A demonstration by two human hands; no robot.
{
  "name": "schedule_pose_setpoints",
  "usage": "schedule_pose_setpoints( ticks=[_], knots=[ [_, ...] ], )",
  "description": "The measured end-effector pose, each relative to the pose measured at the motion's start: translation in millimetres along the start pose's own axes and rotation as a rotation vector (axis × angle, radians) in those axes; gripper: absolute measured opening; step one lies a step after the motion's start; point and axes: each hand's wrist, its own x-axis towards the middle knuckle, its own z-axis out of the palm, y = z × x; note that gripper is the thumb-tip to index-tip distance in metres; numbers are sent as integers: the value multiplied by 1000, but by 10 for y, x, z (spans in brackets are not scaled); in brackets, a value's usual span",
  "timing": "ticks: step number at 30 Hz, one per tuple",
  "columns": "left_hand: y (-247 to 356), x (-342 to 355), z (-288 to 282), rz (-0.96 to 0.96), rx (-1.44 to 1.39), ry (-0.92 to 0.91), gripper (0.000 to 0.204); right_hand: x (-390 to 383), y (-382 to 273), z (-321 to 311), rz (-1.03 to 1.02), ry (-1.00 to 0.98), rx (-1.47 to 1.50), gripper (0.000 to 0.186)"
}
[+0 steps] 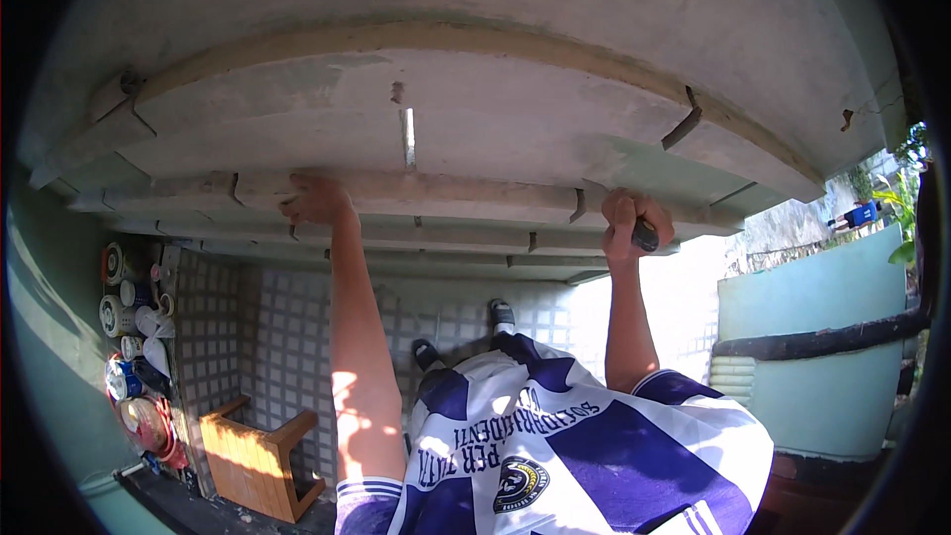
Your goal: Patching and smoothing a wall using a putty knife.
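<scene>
Both my arms reach out to a pale, whitish louvred structure of long parallel slats. My left hand rests on the edge of one slat, its fingers stretched out along it and holding nothing. My right hand is closed round the dark handle of a scraper, farther right by the same slats. Its thin blade is mostly hidden by the hand and seems to touch the surface just left of it. Greenish patches show through the whitish coat near my right hand. Small dark brackets or gaps interrupt the slats.
Below are a tiled floor and my feet in sandals. A wooden stool stands at the lower left, near paint cans and containers along the wall. A pale green wall with a dark rail lies right; a person is in the distance.
</scene>
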Motion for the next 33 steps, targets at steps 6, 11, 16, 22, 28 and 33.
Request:
schedule_pose_setpoints(
  ticks=[6,11,16,22,28,33],
  knots=[
    [3,46,4,0,-56,10,79,-133,214,-157,60,-20,-195,31],
    [39,-36,19,-9,-12,15,78,-132,270,-258,74,61,-140,26],
    [-53,65,9,21,-15,34,76,-13,152,-370,164,97,23,26],
    [-329,448,81,136,206,-4,77,8,226,-372,168,82,-64,30],
    [-86,105,93,39,59,-6,79,-128,430,-615,90,93,-193,31],
    [-141,203,59,41,36,19,81,-78,350,-606,-13,101,-195,31]
  ],
)
